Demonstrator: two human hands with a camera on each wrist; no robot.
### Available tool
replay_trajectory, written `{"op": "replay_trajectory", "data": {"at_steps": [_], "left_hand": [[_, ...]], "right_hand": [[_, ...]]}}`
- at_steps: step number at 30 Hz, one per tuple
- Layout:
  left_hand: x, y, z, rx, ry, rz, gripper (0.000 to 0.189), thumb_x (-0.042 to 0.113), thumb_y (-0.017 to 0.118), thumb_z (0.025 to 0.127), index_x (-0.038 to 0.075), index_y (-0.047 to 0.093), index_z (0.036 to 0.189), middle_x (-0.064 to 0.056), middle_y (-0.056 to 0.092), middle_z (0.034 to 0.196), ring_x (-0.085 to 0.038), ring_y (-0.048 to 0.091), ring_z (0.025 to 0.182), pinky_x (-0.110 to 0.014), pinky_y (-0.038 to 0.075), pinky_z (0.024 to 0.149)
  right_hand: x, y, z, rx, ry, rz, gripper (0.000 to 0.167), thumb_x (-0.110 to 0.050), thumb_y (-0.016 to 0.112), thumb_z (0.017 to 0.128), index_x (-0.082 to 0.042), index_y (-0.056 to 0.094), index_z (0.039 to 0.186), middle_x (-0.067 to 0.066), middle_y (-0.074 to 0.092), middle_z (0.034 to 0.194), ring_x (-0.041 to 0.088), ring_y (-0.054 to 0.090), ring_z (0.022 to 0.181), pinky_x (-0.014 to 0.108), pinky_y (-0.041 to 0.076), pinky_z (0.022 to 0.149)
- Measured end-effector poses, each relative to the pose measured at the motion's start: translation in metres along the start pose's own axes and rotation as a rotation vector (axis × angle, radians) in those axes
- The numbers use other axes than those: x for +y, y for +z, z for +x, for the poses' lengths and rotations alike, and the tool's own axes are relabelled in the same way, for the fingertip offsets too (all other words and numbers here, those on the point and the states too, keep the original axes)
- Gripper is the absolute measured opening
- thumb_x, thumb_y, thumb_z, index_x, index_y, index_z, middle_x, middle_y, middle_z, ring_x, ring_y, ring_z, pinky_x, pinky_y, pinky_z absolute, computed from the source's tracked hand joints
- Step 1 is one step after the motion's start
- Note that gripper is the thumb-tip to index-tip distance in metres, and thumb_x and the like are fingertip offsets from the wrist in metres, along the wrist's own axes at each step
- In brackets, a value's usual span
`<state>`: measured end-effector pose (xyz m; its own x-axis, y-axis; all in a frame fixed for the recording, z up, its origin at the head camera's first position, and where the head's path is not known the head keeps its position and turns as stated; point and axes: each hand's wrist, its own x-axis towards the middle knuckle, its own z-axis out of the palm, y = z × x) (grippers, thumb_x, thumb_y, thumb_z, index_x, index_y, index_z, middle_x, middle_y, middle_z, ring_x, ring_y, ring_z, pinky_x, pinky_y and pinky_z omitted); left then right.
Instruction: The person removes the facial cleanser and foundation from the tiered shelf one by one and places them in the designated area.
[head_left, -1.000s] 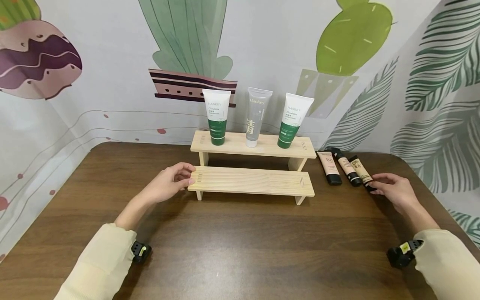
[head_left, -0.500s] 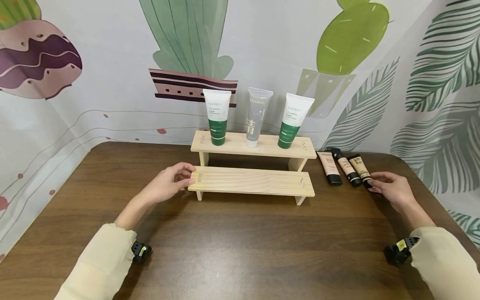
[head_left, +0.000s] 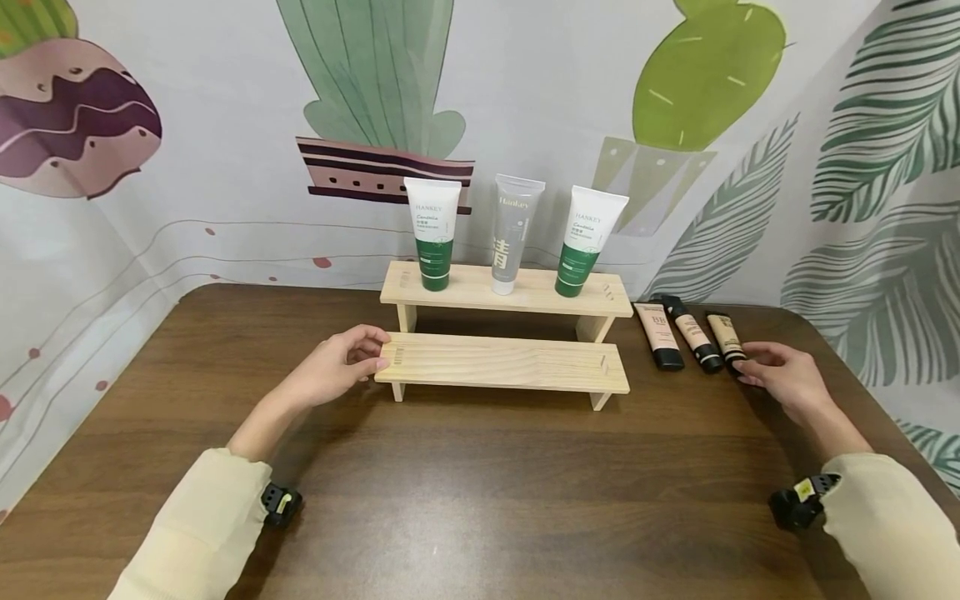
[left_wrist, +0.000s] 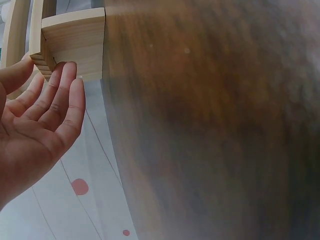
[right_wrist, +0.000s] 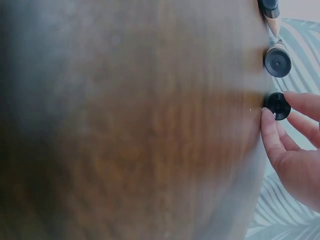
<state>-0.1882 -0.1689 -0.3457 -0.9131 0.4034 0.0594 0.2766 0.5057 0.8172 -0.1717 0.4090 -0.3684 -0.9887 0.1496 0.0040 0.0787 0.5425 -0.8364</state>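
Observation:
In the head view my left hand (head_left: pixel 335 367) holds the left end of the lower step (head_left: pixel 502 362) of a pale wooden display stand. The left wrist view shows the thumb at the board's edge and the fingertips against its end and leg panel (left_wrist: pixel 77 42). At the far right, my right hand (head_left: pixel 786 379) pinches the black-capped end of a small tan cosmetic tube (head_left: pixel 725 335) lying on the table. Thumb and fingers lie on either side of its black cap (right_wrist: pixel 278 105) in the right wrist view.
On the upper step (head_left: pixel 468 283) stand two white-and-green tubes (head_left: pixel 434 237) (head_left: pixel 587 242) and a grey tube (head_left: pixel 516 237) between them. A pink BB tube (head_left: pixel 658 329) and a black-capped beige tube (head_left: pixel 693 333) lie right of the stand. A patterned cloth (head_left: pixel 247 167) hangs behind the brown table (head_left: pixel 480 500).
The tan tube has turned more upright in the head view and its far end has swung right, away from the beige tube. My right hand shifted slightly left; my left hand stayed put.

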Motion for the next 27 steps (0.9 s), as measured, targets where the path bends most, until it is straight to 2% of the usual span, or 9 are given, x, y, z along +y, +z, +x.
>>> {"op": "replay_trajectory", "data": {"at_steps": [4,10,27], "left_hand": [[0.0,0.0,0.0,0.001,0.001,0.001,0.024,0.001,0.057,0.088,-0.004,0.051,0.111,-0.018,0.059,0.097,-0.026,0.057,0.088,-0.038,0.051,0.07],[-0.001,0.0,0.0,0.005,0.001,0.004,0.024,0.001,0.057,0.088,-0.004,0.052,0.11,-0.017,0.059,0.097,-0.026,0.057,0.088,-0.038,0.051,0.07],[-0.002,0.0,0.001,-0.005,-0.004,-0.02,0.025,0.002,0.057,0.089,-0.005,0.051,0.112,-0.019,0.058,0.1,-0.027,0.057,0.089,-0.035,0.052,0.069]], "right_hand": [[-0.002,0.002,0.001,0.004,-0.005,-0.019,0.042,-0.004,0.059,0.087,0.018,0.04,0.117,-0.005,0.056,0.074,0.002,0.06,0.063,0.02,0.051,0.059],[-0.005,0.007,0.002,-0.007,-0.014,-0.027,0.045,-0.004,0.057,0.089,0.019,0.037,0.121,-0.007,0.055,0.075,0.003,0.06,0.063,0.021,0.052,0.06],[-0.01,0.012,0.002,-0.027,-0.015,-0.047,0.044,-0.002,0.055,0.089,0.02,0.035,0.122,-0.007,0.054,0.073,0.005,0.059,0.06,0.022,0.052,0.057]]}}
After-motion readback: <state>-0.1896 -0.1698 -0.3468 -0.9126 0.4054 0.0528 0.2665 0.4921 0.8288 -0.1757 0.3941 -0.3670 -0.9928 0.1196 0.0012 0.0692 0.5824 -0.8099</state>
